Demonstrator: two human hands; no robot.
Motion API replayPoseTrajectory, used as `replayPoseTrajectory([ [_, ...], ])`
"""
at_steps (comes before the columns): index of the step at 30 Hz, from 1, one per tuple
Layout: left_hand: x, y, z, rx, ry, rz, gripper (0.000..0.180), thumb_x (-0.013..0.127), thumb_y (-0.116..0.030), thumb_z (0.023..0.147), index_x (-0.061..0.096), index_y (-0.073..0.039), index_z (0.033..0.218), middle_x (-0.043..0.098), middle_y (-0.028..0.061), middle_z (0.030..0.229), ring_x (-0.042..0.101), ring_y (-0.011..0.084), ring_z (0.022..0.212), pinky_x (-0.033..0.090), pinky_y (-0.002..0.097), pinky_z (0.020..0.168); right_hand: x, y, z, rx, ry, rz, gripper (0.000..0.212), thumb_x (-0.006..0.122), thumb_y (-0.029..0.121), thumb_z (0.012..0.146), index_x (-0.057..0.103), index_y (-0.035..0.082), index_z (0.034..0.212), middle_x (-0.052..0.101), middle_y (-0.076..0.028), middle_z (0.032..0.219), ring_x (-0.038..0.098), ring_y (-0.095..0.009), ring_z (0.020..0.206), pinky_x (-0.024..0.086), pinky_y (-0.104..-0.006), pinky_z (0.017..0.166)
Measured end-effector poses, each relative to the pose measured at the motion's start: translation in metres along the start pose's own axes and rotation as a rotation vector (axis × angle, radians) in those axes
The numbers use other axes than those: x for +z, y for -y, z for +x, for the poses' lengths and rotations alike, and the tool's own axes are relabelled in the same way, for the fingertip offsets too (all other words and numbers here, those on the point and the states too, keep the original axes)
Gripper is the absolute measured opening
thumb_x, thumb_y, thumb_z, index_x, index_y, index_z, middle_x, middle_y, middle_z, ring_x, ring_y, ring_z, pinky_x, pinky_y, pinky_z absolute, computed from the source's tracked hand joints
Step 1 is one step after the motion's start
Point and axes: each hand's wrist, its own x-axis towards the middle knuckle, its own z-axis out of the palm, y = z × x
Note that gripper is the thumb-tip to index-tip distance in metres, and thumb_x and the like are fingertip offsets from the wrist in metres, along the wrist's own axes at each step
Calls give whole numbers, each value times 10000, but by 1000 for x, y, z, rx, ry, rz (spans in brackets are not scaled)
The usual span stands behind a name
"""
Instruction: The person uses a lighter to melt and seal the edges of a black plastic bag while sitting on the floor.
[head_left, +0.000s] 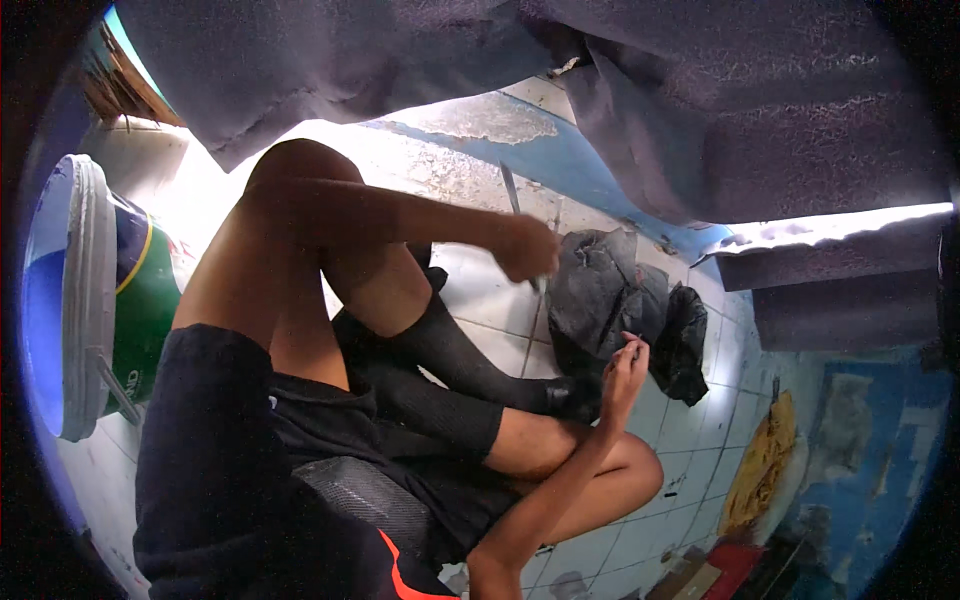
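A: Left hand (527, 247) is fisted tight round a thin metal blade (512, 192), tip angled up over the tiles.

B: Right hand (625, 368)?

A: Fingers pinched together on something too small to make out, just beside the dark crumpled bag (600, 285) on the tiled floor (490, 290).

B: Containers?

A: A white-lidded paint bucket (95, 300) on the left, contents hidden. Bare tiles between it and the knees.

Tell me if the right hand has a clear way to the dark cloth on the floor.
Probably yes: the right hand is raised right beside the dark cloth, with nothing between them.
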Motion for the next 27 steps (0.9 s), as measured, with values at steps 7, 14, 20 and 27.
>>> replayPoseTrajectory([
  [7,-43,-37,13,77,156,19,200,665,-275,635,623,-93,708,621,134,717,642,319,712,519,462,653,-8,-3,-3,17,0,76,251,397,213,1017,539,25,1104,400,36,671,352,-53,555,322,-236,503],
  [14,-22,4,3,-97,171,-8,125,633,-205,655,642,-101,725,627,124,739,645,322,754,524,452,694,0,2,2,-18,12,11,252,406,238,1016,535,37,1096,401,36,694,352,-40,573,299,-217,499],
  [20,-39,23,-7,-241,325,-120,141,645,-203,645,640,-69,690,633,143,734,650,329,728,530,458,709,-6,-1,4,4,-8,-69,248,396,226,1017,539,40,1099,416,35,694,359,-44,567,312,-213,502],
  [27,-24,-14,3,37,87,-7,154,648,-232,666,635,-87,719,609,126,727,650,315,745,527,458,680,-9,-3,5,28,-10,-10,249,390,216,1019,540,34,1100,405,35,682,346,-49,560,296,-223,490],
])
